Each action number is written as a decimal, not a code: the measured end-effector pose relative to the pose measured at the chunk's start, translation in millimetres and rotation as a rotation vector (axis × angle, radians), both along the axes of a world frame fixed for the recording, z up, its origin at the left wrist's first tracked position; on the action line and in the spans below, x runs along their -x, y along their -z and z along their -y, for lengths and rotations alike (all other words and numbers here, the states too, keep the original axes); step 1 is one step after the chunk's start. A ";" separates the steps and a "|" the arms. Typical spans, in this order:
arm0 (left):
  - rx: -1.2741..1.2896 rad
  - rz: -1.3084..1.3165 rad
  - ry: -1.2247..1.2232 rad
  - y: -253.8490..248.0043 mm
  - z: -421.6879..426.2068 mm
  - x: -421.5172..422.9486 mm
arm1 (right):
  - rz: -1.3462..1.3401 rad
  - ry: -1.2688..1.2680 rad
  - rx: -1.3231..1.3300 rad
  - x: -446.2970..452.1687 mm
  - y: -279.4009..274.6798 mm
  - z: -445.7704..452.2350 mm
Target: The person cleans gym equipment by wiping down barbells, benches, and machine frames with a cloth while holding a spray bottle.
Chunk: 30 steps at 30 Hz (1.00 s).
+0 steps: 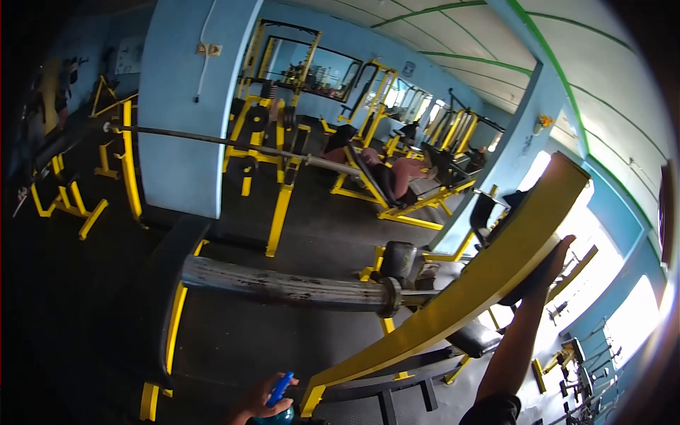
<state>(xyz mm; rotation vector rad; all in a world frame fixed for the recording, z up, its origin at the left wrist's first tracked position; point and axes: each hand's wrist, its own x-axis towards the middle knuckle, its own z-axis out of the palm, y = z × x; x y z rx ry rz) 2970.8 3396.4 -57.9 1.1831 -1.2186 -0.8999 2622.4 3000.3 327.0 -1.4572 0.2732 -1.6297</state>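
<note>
At the bottom, my left hand (262, 398) is wrapped around a spray bottle with a blue trigger (282, 386) and a teal body, partly cut off by the frame edge. My right hand (559, 256) is raised on the right, pressed along the underside of a curved yellow steel upright (467, 301). A dark, cloth-like piece (528, 282) lies between that palm and the metal; most of the fingers are hidden. The upright belongs to a bench frame with a worn grey bar sleeve (283, 283) running across it, ending in a collar.
A long barbell (234, 143) rests on yellow supports behind. A person (407, 173) reclines on a machine farther back. A blue pillar (184, 106) stands at left, black pads (476, 338) lie near the upright, and a dumbbell rack (584, 375) is at lower right.
</note>
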 end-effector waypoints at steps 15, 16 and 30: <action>0.015 -0.089 -0.185 -3.8 -27.2 62.5 | -1.076 0.787 0.423 -98.0 -25.5 -4.1; 0.027 -0.138 -0.271 0.1 -32.0 68.5 | -1.064 0.780 0.439 -96.9 -22.6 -2.7; 0.013 -0.048 -0.462 -6.6 -39.0 113.5 | -1.015 0.729 0.554 -66.4 -11.9 28.8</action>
